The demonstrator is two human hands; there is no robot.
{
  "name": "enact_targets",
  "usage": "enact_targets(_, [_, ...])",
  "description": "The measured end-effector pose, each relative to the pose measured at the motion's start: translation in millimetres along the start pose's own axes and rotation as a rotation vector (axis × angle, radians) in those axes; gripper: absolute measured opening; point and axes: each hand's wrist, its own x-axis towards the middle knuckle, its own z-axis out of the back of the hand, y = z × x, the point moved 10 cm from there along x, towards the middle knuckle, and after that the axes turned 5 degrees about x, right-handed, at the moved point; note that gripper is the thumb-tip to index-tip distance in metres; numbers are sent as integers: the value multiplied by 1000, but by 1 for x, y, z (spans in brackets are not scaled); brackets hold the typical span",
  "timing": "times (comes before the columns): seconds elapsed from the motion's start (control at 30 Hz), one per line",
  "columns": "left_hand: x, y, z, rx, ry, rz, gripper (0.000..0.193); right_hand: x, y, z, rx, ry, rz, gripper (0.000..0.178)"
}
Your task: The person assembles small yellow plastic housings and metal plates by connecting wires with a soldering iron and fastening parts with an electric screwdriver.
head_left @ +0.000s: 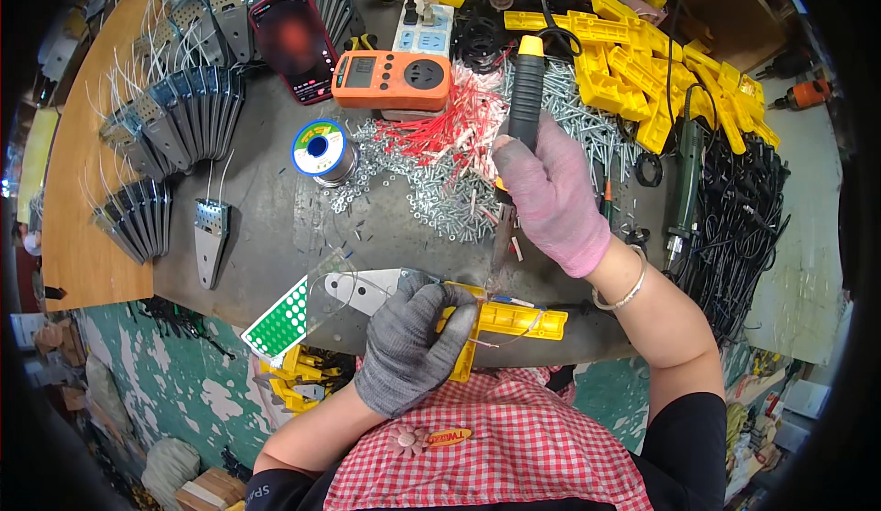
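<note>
My left hand (413, 341), in a grey glove, is closed on a yellow plastic handle (528, 320) near the table's front edge. Thin wires lie along the handle to the right of my fingers. A tapered silver metal plate (358, 289) sticks out to the left of that hand. My right hand (555, 194), in a pink glove, is wrapped round a soldering iron (527, 89) with a black ribbed grip and yellow end. Its metal shaft points down at the wires by my left fingertips; whether the tip touches them I cannot tell.
A solder spool (321, 151) stands among loose nuts and screws (450, 204). Behind are an orange meter (390, 80), a phone (295, 43) and red-white wires (450, 130). Metal plates (174, 121) fan out left; yellow handles (633, 61), a green tool (685, 176) and black cables (734, 227) lie right.
</note>
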Motion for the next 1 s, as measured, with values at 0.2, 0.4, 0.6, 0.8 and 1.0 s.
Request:
enact_targets(0.2, [-16,-14,11,-55,-38,-78,13,-6,0,6,1,-22,34,28])
enact_targets(0.4, [-33,-9,0,-100,8,-37,14,-31,3,1,59,4,-47,22])
enact_targets(0.6, [-36,-12,-9,-37,77,-9,14,-45,-7,2,25,-8,-42,20])
enact_targets(0.8, [-38,-16,-8,-32,-26,-115,12,-47,-7,0,35,-4,-44,20])
enact_targets(1.0, [-36,-19,-9,-2,-13,-95,18,-47,-10,-1,55,-16,-40,20])
